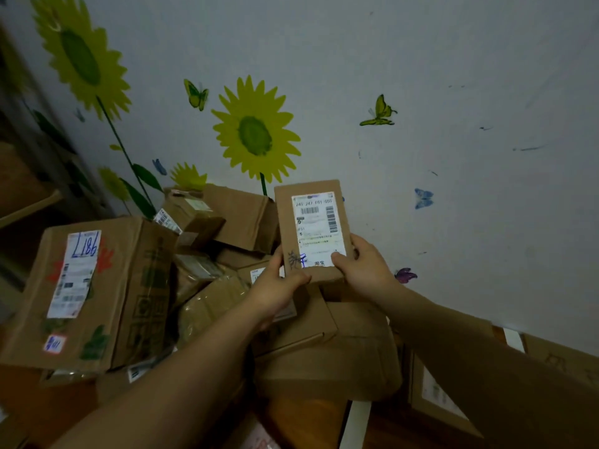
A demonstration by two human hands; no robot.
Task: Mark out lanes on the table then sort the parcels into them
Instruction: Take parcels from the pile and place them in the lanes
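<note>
I hold a small flat cardboard parcel (311, 228) upright in front of the wall, its white shipping label facing me. My left hand (280, 283) grips its lower left corner and my right hand (363, 264) grips its lower right edge, thumb on the label. Below and to the left lies a heap of brown cardboard parcels (207, 273) on a wooden table (311, 419). White tape strips (356, 422) run across the table as lane marks; another white strip (513, 340) shows at the right.
A large box (97, 293) with a label reading 9817 stands at the left of the heap. A labelled box (434, 393) lies under my right forearm. The white wall (453, 92) with sunflower and butterfly stickers rises behind. Shelving (22, 196) stands far left.
</note>
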